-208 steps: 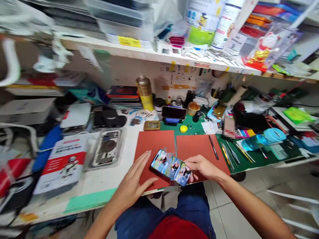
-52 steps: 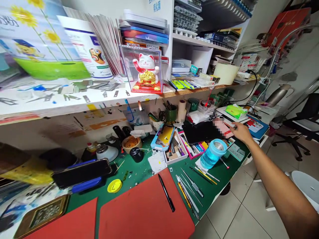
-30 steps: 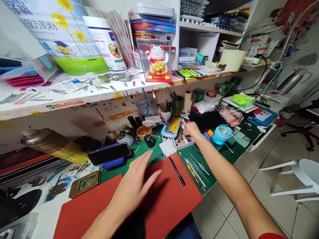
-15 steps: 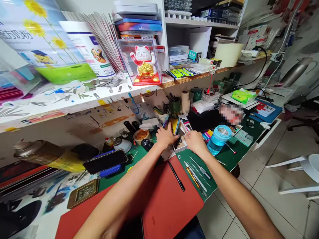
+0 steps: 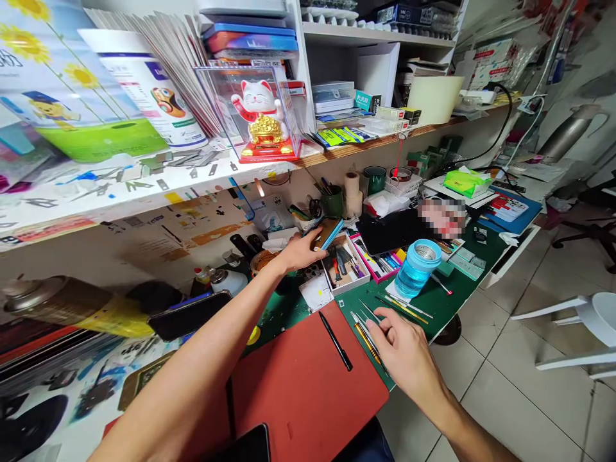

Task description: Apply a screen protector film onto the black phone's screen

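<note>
My left hand (image 5: 302, 251) grips a blue-edged flat case (image 5: 333, 233) by its near left side, holding it tilted beside a white open box (image 5: 348, 282). Pliers with red and dark handles (image 5: 336, 264) lie inside that box among other small tools. My right hand (image 5: 400, 343) is closed over a slim pointed tool (image 5: 368, 310), its thin tip sticking out past the thumb and index finger and its handle hidden. Just left of these fingers lie tweezers (image 5: 358, 321) and a gold-handled screwdriver (image 5: 369, 346). A black pen (image 5: 335, 341) rests on the red mat (image 5: 298, 378).
A blue-lidded jar (image 5: 418, 268) stands behind my right hand, near the green table's right edge. A pink-edged tray of tools (image 5: 380, 264) sits beside the white box. One phone (image 5: 190, 314) leans at left; another phone (image 5: 245, 443) lies nearest me. A shelf (image 5: 192, 186) overhangs the back.
My right hand has moved from the white box down toward me, onto the slim tools. My left hand has shifted slightly left and tilted the blue-edged case, uncovering the box's contents.
</note>
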Motion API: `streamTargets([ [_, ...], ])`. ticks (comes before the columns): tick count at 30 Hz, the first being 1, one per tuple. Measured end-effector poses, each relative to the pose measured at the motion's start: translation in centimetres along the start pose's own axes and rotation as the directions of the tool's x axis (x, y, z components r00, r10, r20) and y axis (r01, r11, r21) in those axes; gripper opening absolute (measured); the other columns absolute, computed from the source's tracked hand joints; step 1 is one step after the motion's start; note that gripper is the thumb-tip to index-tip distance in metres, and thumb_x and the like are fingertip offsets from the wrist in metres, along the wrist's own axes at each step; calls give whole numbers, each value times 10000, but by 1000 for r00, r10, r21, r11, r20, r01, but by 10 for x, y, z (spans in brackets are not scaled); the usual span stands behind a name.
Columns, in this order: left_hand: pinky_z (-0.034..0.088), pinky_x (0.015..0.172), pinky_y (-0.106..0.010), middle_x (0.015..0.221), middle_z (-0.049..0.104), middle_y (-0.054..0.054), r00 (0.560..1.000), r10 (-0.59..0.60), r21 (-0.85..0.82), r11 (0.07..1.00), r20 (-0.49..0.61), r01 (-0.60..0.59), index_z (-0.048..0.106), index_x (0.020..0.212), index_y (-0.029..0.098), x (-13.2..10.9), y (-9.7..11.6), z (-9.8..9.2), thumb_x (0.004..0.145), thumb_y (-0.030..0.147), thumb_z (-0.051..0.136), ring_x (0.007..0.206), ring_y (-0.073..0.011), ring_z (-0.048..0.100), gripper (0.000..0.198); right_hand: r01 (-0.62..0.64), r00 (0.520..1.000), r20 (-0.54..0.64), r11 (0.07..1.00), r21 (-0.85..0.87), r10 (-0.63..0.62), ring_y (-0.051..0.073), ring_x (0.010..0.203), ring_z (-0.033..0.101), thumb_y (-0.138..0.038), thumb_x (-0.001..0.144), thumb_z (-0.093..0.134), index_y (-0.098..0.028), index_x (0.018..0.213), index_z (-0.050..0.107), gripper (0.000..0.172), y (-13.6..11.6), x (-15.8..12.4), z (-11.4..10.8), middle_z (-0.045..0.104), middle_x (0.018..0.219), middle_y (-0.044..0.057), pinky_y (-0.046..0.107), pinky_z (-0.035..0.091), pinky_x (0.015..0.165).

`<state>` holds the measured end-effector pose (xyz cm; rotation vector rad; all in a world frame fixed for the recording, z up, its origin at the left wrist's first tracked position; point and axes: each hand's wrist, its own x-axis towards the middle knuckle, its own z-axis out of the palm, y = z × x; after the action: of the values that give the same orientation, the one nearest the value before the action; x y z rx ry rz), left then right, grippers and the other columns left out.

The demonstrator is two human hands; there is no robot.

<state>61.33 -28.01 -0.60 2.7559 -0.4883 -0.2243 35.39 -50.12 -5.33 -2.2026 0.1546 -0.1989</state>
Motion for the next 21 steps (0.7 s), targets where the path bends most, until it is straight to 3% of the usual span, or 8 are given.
streamTargets([
  [4,603,1014,-520,1405,662,-116,992,76,-51,996,98,-71,630,1398,187,1,-7,-5,1021,420,708,1206,-288,692,450,21,1000,-13,999,-30,-22,224,613,665,-475,1035,571,-232,1155,748,324,-1,-4,0,748,805,49,333,404,562],
  [7,614,993,-506,1384,670,-110,984,119,-85,990,129,-109,634,1389,185,3,-10,-5,1021,415,709,1180,-282,700,440,116,993,44,984,-132,-111,244,781,725,-395,1072,533,-231,1161,754,289,-15,17,2,778,920,78,329,479,688],
  [10,593,1040,-533,1456,635,-121,978,174,-126,979,116,-159,626,1410,199,6,-12,-9,1021,406,709,1250,-298,672,448,198,959,255,939,-281,-126,255,1048,739,-291,1104,494,-220,1175,753,278,-37,74,15,781,1154,111,328,522,889],
  [12,581,1061,-546,1486,617,-126,973,203,-154,970,108,-186,621,1421,205,7,-13,-15,1022,402,708,1282,-305,657,454,199,946,310,928,-315,-98,260,1130,724,-236,1094,531,-190,1116,762,236,-50,123,32,773,1166,126,352,531,983],
  [14,581,1061,-548,1482,620,-126,968,225,-179,962,106,-204,621,1421,202,8,-14,-22,1021,402,709,1282,-306,658,455,173,940,339,922,-347,-49,266,1151,714,-281,1072,635,-165,1214,729,206,-57,168,52,745,1238,125,430,573,1012],
  [15,582,1061,-546,1479,623,-125,966,235,-190,959,106,-212,624,1418,203,8,-14,-26,1022,403,708,1279,-305,659,451,162,936,350,919,-360,-29,262,1163,708,-341,1059,682,-174,1283,698,280,-58,187,63,716,1303,110,466,595,1008],
  [18,581,1063,-544,1481,623,-123,961,258,-215,949,99,-232,627,1414,205,9,-17,-34,1024,403,706,1281,-306,659,445,119,929,368,913,-390,37,269,1187,699,-396,1036,726,-191,1362,660,391,-55,221,88,667,1391,117,477,618,995],
  [21,577,1068,-549,1490,617,-126,957,276,-231,941,90,-249,624,1419,207,11,-20,-37,1023,401,706,1289,-306,654,448,77,921,378,913,-401,89,271,1189,700,-384,1031,734,-185,1356,666,387,-50,234,102,670,1384,127,457,617,990],
])
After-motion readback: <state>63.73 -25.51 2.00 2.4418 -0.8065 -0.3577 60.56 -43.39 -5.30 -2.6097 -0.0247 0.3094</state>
